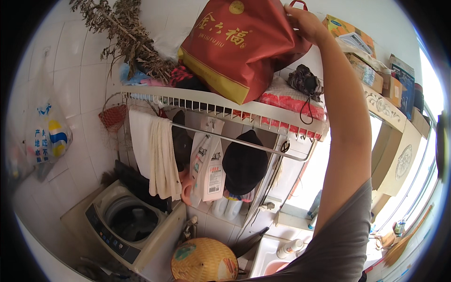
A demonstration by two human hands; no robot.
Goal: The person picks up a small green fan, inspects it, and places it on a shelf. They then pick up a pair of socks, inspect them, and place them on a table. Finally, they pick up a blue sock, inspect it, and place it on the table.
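Note:
My right hand (306, 25) is raised at the top of the view, with its fingers on the upper right edge of a large red fabric bag (239, 46) near its handle. That bag has a gold bottom band and leans on a white metal wall rack (211, 100). Beside it on the rack lie a folded umbrella (306, 83), a plastic-wrapped red and white bundle (287, 97) and dried plant stalks (134, 38). Towels (162, 155) and a black cap (245, 162) hang below. My left hand is out of view.
An open top-loading washing machine (123, 222) stands at the lower left. A woven conical hat (204, 259) is beside a white sink (264, 250). Boxes (366, 72) sit on top of a mirror cabinet (394, 141) at right. A plastic bag (49, 130) hangs on the left wall.

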